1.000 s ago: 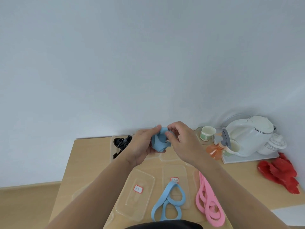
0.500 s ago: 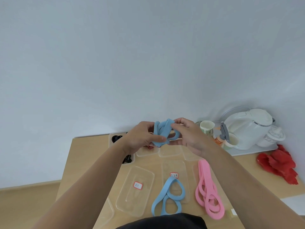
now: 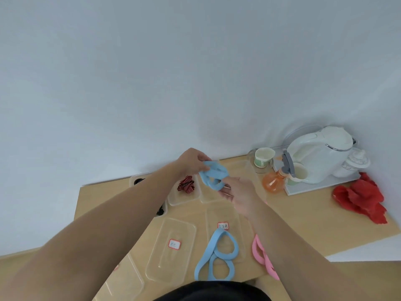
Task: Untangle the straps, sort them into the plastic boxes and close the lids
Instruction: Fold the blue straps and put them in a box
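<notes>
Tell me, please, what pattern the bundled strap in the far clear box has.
Red-and-black stripes; the strap shows best in the head view.
</notes>
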### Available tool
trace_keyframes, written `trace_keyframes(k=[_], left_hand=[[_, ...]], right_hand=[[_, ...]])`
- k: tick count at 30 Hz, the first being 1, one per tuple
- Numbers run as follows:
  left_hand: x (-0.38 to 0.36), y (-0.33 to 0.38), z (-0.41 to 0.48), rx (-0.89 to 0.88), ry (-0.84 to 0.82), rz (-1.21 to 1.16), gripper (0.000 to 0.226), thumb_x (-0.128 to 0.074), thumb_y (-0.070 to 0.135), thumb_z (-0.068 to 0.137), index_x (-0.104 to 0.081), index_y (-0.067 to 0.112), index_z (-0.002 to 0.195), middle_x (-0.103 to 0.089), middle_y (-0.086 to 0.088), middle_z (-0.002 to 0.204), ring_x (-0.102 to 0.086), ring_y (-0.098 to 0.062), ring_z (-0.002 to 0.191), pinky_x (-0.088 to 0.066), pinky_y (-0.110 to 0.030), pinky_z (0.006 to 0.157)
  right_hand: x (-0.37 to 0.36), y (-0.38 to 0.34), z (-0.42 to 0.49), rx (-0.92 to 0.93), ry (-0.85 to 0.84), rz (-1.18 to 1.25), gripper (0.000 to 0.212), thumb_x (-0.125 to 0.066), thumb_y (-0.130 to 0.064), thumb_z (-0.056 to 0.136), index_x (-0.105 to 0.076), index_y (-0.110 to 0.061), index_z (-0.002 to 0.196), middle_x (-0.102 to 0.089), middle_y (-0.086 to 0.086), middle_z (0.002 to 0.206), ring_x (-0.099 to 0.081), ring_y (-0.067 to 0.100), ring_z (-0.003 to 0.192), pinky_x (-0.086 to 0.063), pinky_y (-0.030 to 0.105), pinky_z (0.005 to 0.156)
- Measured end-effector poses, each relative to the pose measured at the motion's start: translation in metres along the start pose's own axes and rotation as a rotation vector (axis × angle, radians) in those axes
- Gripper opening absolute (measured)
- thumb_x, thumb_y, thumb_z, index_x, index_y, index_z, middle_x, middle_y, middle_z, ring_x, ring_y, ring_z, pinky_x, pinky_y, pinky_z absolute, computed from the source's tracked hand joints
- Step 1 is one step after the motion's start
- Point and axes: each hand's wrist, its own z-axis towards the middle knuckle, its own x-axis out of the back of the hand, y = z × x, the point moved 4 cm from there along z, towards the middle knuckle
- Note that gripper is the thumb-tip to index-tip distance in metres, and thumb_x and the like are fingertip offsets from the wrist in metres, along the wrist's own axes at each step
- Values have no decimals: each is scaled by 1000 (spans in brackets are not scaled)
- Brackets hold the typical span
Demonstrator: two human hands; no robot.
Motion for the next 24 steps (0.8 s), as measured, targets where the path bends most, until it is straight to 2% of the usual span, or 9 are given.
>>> trace_keyframes(k=[4, 7, 9, 11, 14, 16, 20, 22, 24], left_hand=[[-16, -2, 46, 11, -56, 319, 27, -76, 7, 84, -74, 16, 110, -64, 3, 100, -61, -16, 91, -45, -19, 61], [-32, -7, 69, -8, -107, 492, 25, -79, 10, 82, -74, 16, 105, -61, 6, 90, -58, -14, 85, -42, -18, 58], [-43, -12, 80, -28, -149, 576, 22, -79, 9, 80, -73, 17, 99, -61, 7, 86, -59, -15, 83, -42, -20, 60], [-53, -18, 86, -50, -177, 640, 19, -79, 11, 81, -71, 19, 96, -62, 6, 87, -60, -17, 85, -43, -22, 62], [-62, -29, 89, -62, -140, 713, 20, -75, 12, 85, -70, 18, 104, -64, 0, 105, -62, -20, 92, -50, -29, 72], [-64, -36, 89, -83, -56, 740, 30, -74, 10, 83, -66, 15, 111, -55, -5, 112, -60, -25, 95, -51, -36, 76], [-67, -42, 84, -132, 54, 977, 26, -68, 15, 89, -61, 10, 114, -57, -10, 116, -59, -32, 106, -49, -39, 81], [-70, -42, 80, -138, 57, 1118, 22, -65, 19, 93, -64, 11, 114, -60, -9, 118, -59, -30, 110, -48, -38, 87], [-70, -38, 74, -127, 63, 1128, 23, -65, 19, 93, -65, 11, 114, -60, -10, 119, -58, -30, 112, -48, -37, 89]], right_hand=[[-2, 25, 17, -51, 91, -251, 8, -57, -2, 90, -63, 3, 92, -69, 15, 75, -68, 25, 57, -55, 31, 56], [-1, 33, 24, 47, 111, -718, 21, -49, -9, 86, -66, 4, 90, -72, 10, 65, -65, 19, 48, -52, 28, 49], [0, 35, 26, 240, 222, -1079, 18, -54, -18, 91, -64, -3, 94, -72, 7, 78, -67, 22, 64, -52, 33, 59], [-6, 38, 25, 484, 278, -1265, 12, -55, -20, 96, -62, -12, 101, -64, 2, 90, -55, 21, 72, -42, 33, 62], [-22, 42, 29, 746, 192, -1489, 20, -58, -6, 88, -70, -15, 101, -63, 2, 92, -48, 21, 79, -34, 32, 63], [-29, 45, 36, 754, 105, -1656, 22, -58, -7, 86, -69, -14, 104, -64, 2, 102, -52, 24, 93, -33, 33, 71], [-37, 46, 46, 703, 12, -1786, 25, -56, -19, 94, -63, -12, 117, -62, 4, 116, -53, 28, 109, -38, 37, 88], [-41, 44, 45, 720, -5, -1768, 25, -54, -26, 97, -64, -13, 116, -63, 4, 114, -53, 29, 109, -37, 38, 88], [-38, 40, 40, 766, 24, -1653, 25, -54, -29, 97, -69, -14, 111, -66, 4, 109, -56, 30, 103, -36, 38, 81]])
